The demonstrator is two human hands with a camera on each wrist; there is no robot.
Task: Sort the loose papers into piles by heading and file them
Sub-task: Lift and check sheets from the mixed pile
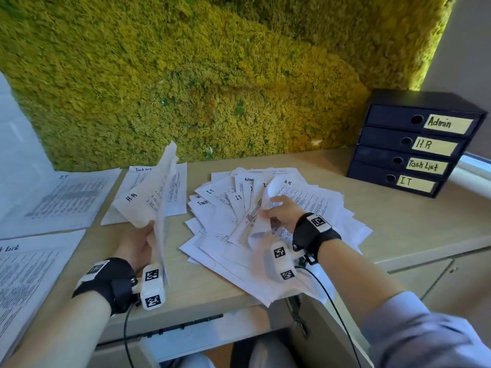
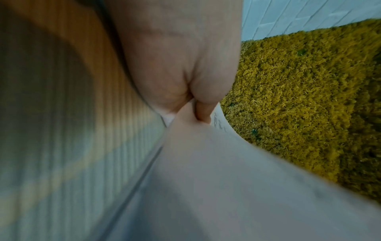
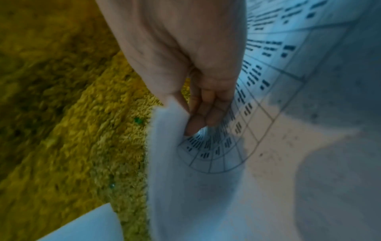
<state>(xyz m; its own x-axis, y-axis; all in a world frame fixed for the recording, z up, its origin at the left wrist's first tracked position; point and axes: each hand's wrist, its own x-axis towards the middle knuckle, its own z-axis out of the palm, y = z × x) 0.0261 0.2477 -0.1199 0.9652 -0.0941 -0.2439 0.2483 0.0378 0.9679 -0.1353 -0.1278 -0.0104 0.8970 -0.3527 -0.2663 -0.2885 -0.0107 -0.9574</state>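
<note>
Right hand [image 1: 280, 212] pinching a curled sheet [image 1: 259, 216] up from the loose papers [image 1: 265, 235] fanned directly beneath it. Left hand [image 1: 140, 244], across the desk [image 1: 398, 221], gripping a small sheaf [image 1: 154, 197] upright, top page headed H.R. Beyond that hand, sorted piles: Task List [image 1: 170, 192] just behind, IT [image 1: 63, 200] farther out. Far beyond the right hand, labelled drawers [image 1: 409, 147]. Best done by peeling one sheet only, reading its heading before adding to the sheaf, keeping the fan from sliding off the near edge.
</note>
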